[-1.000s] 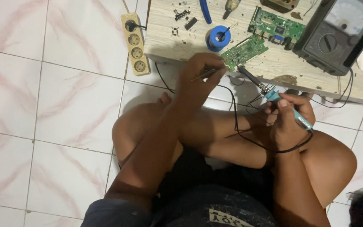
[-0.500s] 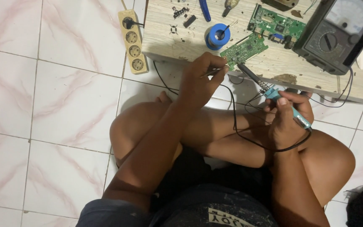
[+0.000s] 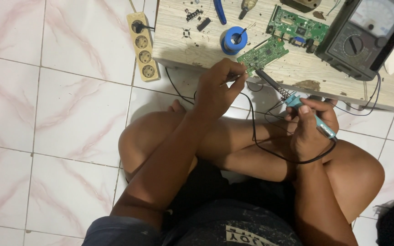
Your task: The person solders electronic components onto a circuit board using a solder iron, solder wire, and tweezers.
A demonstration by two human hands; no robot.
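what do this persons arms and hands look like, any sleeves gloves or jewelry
Both arms are bare from the shoulder area down, with no sleeves reaching the forearms. The left hand and the right hand wear no gloves, and no rings, watch or bracelet show. A thin black cable loops over the right wrist. Fingernails look short and unpainted, as far as the picture shows.

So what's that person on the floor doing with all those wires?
A person sits cross-legged on the tiled floor at a low wooden table. The right hand grips a teal-handled soldering iron, its tip pointing at a small green circuit board at the table's edge. The left hand pinches something thin right by that board. A blue solder spool, a bigger green board and a black meter lie on the table.
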